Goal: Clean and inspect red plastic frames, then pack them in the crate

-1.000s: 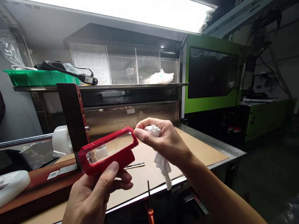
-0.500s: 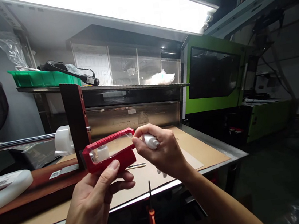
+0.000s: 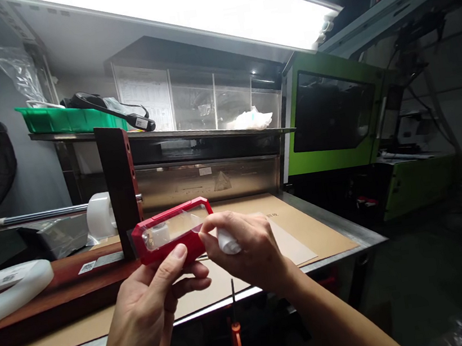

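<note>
My left hand point(image 3: 153, 296) holds a red rectangular plastic housing with a clear window point(image 3: 170, 232) from below, thumb pressed on its lower edge. My right hand point(image 3: 245, 248) is closed around a bunched white cloth point(image 3: 227, 242) and its fingertips touch the right end of the clear window. Both hands hover above the brown-covered workbench point(image 3: 297, 226), near its front edge.
A dark red upright block point(image 3: 119, 182) and a roll of clear tape point(image 3: 100, 214) on a steel rod stand behind the housing. A white plastic piece point(image 3: 11, 287) lies at left. An orange-handled screwdriver point(image 3: 234, 337) hangs below the bench edge. A green machine point(image 3: 330, 120) stands at right.
My right hand has come down and drawn the cloth into the fist, fingertips moving onto the window's right end. The housing has tilted slightly and shifted a little to the right.
</note>
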Action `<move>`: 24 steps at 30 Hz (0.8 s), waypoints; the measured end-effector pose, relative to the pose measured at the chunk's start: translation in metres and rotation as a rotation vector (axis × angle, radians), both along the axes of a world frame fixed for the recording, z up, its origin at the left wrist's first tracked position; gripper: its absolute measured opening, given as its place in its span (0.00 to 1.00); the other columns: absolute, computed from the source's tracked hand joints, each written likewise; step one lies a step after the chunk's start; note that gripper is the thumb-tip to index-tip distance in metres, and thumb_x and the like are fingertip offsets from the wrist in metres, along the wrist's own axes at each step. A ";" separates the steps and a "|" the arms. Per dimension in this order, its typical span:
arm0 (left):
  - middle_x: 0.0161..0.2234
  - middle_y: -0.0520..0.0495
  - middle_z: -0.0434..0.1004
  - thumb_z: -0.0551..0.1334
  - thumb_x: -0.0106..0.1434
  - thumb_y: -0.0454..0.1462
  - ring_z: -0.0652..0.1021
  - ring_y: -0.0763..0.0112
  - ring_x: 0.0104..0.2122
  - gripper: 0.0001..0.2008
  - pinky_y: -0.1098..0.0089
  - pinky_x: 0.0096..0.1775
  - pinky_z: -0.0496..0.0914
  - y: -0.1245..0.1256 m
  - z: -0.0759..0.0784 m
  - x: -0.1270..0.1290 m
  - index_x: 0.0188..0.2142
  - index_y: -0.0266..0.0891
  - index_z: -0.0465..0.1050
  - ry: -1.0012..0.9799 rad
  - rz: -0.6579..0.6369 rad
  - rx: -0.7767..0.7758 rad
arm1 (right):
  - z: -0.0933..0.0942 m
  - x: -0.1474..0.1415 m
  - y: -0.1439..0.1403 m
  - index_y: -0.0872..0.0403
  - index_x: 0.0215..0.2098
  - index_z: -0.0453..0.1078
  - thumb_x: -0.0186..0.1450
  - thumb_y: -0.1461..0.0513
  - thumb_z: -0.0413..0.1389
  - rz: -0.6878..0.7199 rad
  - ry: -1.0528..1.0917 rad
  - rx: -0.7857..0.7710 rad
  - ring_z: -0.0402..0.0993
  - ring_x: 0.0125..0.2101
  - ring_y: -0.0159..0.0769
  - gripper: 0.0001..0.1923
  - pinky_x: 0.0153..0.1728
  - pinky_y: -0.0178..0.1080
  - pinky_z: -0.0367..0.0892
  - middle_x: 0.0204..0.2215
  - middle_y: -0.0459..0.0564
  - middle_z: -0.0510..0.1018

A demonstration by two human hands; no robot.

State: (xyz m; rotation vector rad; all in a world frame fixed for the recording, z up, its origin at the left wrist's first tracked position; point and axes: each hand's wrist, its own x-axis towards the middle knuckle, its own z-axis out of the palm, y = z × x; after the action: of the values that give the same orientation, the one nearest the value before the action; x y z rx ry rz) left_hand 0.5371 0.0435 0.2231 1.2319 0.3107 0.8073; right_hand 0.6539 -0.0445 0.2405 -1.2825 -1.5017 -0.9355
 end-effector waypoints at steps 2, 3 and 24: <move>0.26 0.49 0.79 0.69 0.50 0.42 0.77 0.68 0.26 0.11 0.73 0.29 0.73 0.000 -0.001 0.001 0.31 0.38 0.77 -0.004 -0.007 -0.008 | -0.003 0.000 0.000 0.54 0.31 0.67 0.63 0.66 0.51 -0.010 -0.047 -0.012 0.72 0.21 0.27 0.04 0.25 0.30 0.64 0.22 0.44 0.78; 0.26 0.49 0.79 0.69 0.50 0.42 0.76 0.69 0.25 0.10 0.73 0.29 0.73 0.000 -0.001 0.001 0.30 0.38 0.77 -0.005 -0.007 -0.014 | -0.004 0.000 0.001 0.53 0.31 0.67 0.63 0.66 0.51 -0.015 -0.064 -0.021 0.72 0.22 0.27 0.05 0.25 0.31 0.64 0.23 0.44 0.78; 0.22 0.53 0.72 0.68 0.50 0.45 0.68 0.76 0.23 0.12 0.79 0.25 0.68 0.012 -0.015 0.007 0.26 0.40 0.74 -0.042 -0.025 -0.017 | -0.016 0.000 0.011 0.55 0.31 0.68 0.63 0.65 0.54 -0.072 -0.237 -0.029 0.66 0.19 0.24 0.03 0.22 0.29 0.60 0.20 0.40 0.75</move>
State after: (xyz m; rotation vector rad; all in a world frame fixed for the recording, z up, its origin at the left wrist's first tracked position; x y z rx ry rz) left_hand 0.5445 0.0560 0.2083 1.1992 0.2668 0.8064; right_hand 0.6542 -0.0339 0.2245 -1.2885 -1.6642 -1.1485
